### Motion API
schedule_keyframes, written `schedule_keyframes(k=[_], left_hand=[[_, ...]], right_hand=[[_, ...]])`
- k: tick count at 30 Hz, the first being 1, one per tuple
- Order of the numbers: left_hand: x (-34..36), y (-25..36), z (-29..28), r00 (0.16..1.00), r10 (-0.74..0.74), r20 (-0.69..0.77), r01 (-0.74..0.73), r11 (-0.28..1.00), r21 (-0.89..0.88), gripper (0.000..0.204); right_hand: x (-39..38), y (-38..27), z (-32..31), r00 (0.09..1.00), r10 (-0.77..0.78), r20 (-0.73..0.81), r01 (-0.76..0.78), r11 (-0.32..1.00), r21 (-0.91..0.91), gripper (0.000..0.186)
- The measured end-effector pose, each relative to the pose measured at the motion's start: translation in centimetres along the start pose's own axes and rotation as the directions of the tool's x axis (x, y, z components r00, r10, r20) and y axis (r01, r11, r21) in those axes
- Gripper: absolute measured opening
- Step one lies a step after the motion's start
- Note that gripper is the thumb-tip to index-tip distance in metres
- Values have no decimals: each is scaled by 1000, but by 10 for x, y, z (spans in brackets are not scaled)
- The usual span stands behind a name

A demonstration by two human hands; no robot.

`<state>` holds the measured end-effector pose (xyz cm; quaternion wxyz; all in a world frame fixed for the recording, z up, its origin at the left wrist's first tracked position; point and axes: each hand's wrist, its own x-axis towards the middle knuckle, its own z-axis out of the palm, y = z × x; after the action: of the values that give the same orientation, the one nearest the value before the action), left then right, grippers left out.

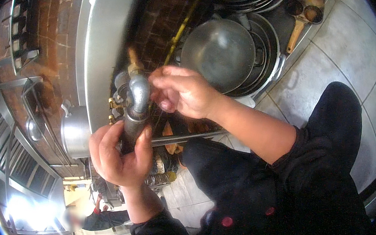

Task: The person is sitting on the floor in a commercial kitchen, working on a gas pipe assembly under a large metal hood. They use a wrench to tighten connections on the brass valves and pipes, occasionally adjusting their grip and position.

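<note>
My left hand [119, 156] grips a dark cylindrical metal pipe [133, 125], its thumb and fingers on either side. A grey metal elbow fitting [138, 93] tops the pipe and joins a tarnished brass piece [134, 67] above it. My right hand [183, 94] is just right of the elbow, fingers curled toward it; whether they touch or hold a small part there is hidden. Small brass valves [116, 106] sit behind the pipe, to the left.
Dark woks [217, 56] are stacked at upper right, beside wooden-handled pans [297, 32]. A steel ledge [101, 30] runs along the tiled wall near a large pot [74, 131]. Grey floor tiles [332, 50] show at right. Another person [104, 219] is in the background.
</note>
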<state>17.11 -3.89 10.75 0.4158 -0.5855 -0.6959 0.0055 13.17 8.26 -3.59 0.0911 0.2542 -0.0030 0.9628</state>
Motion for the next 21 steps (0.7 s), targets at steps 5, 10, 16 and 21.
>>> schedule_keyframes(k=[5,10,16,21], left_hand=[[4,1,0,1000,22,8,-22,1000,-11,31],[0,1,-1,1000,-3,9,3,1000,-1,30],[2,3,-1,1000,-8,5,8,1000,-8,30],[3,3,-2,1000,0,26,0,1000,-12,31]], right_hand=[[4,4,-3,995,51,91,-54,998,33,15],[0,3,6,1000,26,3,-26,1000,-14,17],[-3,9,6,972,157,175,-186,969,162,26],[0,7,6,1000,-4,24,2,997,72,16]])
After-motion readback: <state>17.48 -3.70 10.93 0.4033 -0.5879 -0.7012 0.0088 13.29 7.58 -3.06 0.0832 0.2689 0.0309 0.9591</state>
